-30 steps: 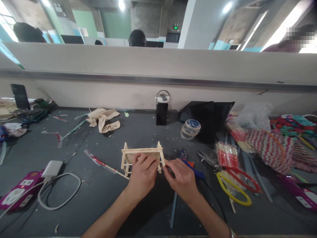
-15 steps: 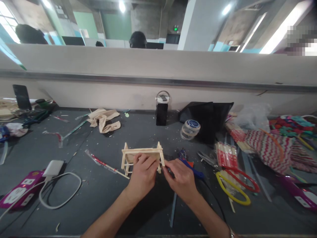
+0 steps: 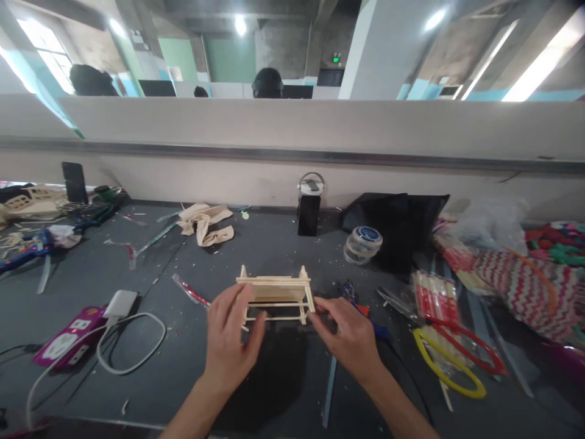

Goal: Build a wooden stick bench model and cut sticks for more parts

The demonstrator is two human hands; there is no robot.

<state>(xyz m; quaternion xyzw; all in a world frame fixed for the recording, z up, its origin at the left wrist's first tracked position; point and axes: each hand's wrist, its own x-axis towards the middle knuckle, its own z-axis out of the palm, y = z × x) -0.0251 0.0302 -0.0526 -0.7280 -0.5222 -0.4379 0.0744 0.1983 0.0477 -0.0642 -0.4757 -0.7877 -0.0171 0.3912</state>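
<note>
A small frame of thin wooden sticks [image 3: 278, 281], like a miniature shelf or bench, stands on the dark table before me. My left hand [image 3: 231, 332] is at its left end, thumb and fingers apart; the fingertips overlap the left post, and whether they press on it I cannot tell. At the opposite end, the thumb and fingers of my right hand [image 3: 350, 332] pinch the lower part of the right-hand post. A red-and-clear plastic wrapper [image 3: 189, 291] lies left of my left hand. Beside my right hand is a blue hot glue gun [image 3: 381, 331], partly hidden.
Scissors [image 3: 450, 360] with red and yellow handles lie right, by packaged sticks [image 3: 435, 296]. Behind stand a lidded clear jar [image 3: 362, 246], a phone [image 3: 309, 215] and a black bag [image 3: 402, 228]. A purple power strip [image 3: 70, 337] with a white cable is left; a glue stick [image 3: 329, 390] lies in front.
My left hand has moved from the middle of the stick frame to its left end, and its fingers have spread. My right hand stays at the right post. The view has shifted slightly left.
</note>
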